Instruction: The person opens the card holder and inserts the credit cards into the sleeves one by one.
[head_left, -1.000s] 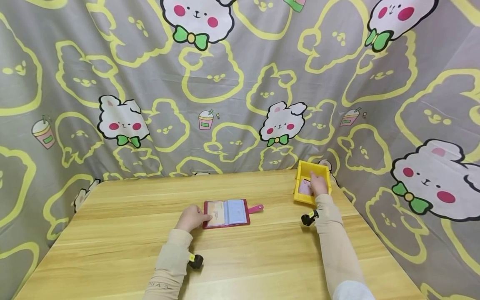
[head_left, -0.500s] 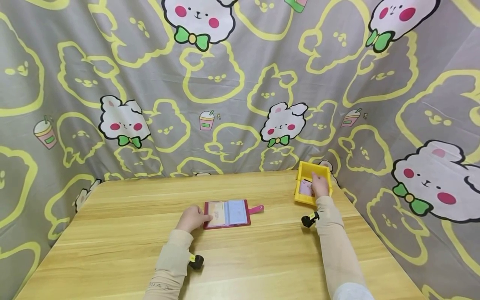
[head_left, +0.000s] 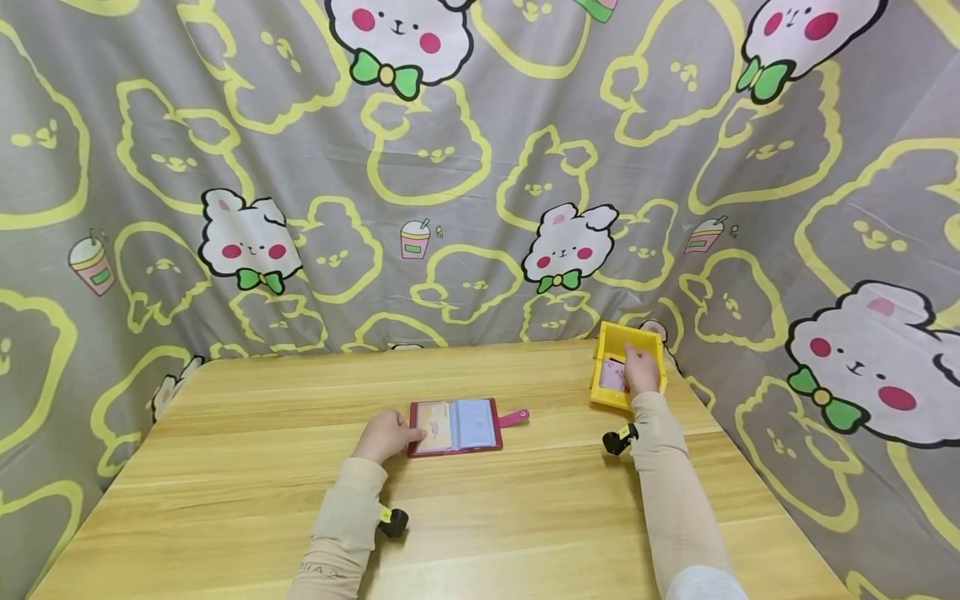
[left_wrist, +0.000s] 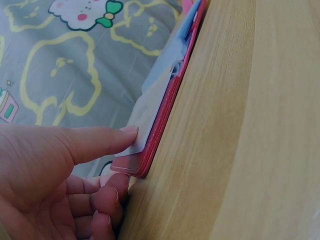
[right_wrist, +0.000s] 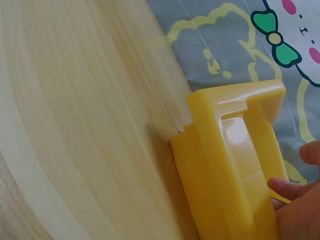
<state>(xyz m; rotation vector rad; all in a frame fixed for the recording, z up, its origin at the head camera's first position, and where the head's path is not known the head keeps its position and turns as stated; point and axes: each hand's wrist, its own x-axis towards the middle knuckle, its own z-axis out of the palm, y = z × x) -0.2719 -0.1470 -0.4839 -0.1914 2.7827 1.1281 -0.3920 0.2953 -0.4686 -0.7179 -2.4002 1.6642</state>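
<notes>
An open card holder with a red cover, clear sleeves and a pink snap strap lies on the table in the head view. My left hand pinches its left edge. In the left wrist view the thumb presses on the sleeve while the other fingers curl at the cover's edge. My right hand reaches into a yellow bin at the back right. A purple card-like piece lies in the bin, left of that hand. The bin wall hides part of the fingers in the right wrist view; I cannot tell whether they grip anything.
The wooden table ends at a grey curtain printed with rabbits and yellow outlines, behind and to the right. The yellow bin stands close to that back right corner. Small black cameras sit on both wrists.
The head view has shifted very slightly. Both hands, the card holder and the bin keep nearly the same places, with the right hand inside the bin throughout.
</notes>
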